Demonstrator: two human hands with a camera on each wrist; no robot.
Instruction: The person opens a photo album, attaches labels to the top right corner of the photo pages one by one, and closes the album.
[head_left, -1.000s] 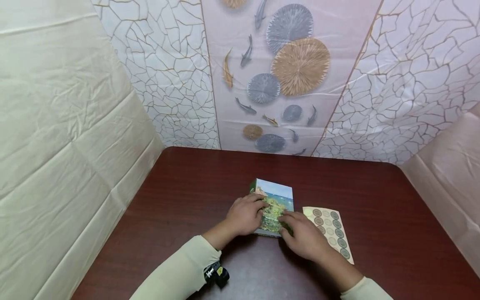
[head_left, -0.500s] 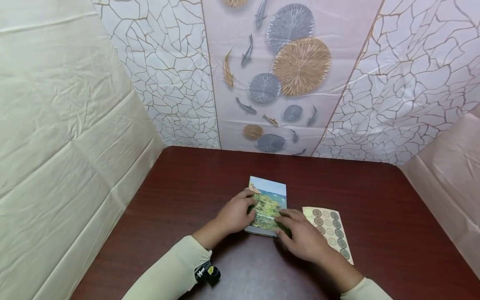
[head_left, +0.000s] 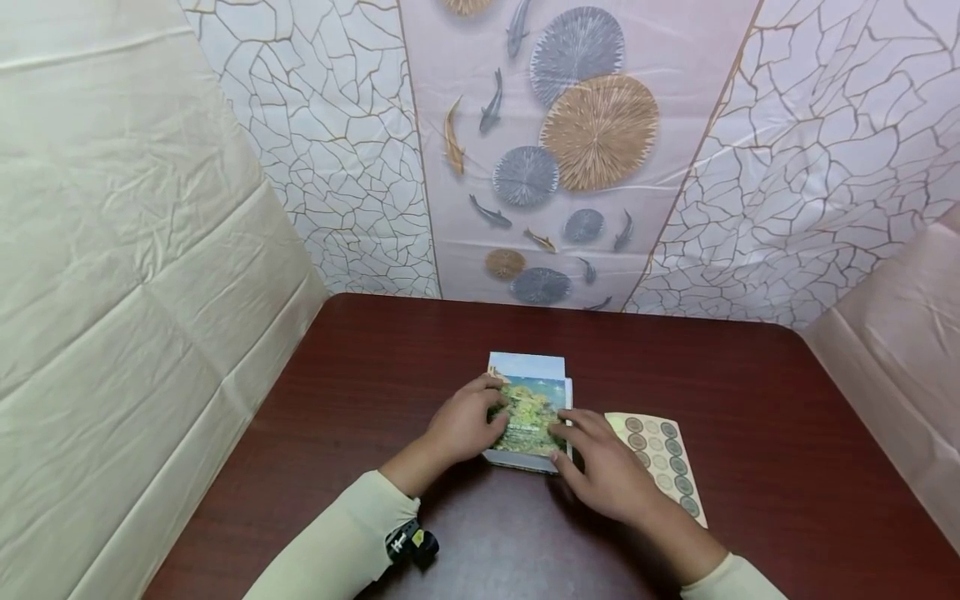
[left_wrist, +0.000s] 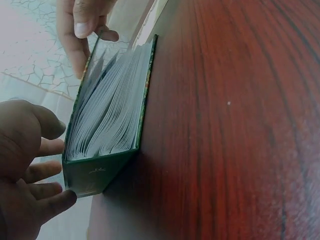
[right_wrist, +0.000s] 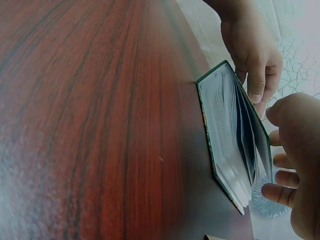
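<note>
A photo album (head_left: 528, 408) with a seaside garden picture on its cover lies on the dark red table. Its green spine faces left, and its cover stands slightly raised above the pages (left_wrist: 112, 105), which fan out in both wrist views. My left hand (head_left: 465, 422) rests along the spine side, fingers spread over the cover's left edge. Over the cover's right edge reach the fingers of my right hand (head_left: 603, 462), extended and touching it, with the thumb lower down near the corner. Parts of the album are hidden beneath both hands.
A cream sheet of round stickers (head_left: 663, 467) in rows lies right of the album, partly behind the right hand. The reddish-brown table (head_left: 390, 350) ends at a patterned cloth backdrop (head_left: 360, 167). A black camera (head_left: 412, 542) is strapped to the left wrist.
The album has shifted left and turned straighter to the front. My left hand has moved left with it. Pages now show past the cover's right edge, while my right hand stays nearly in place.
</note>
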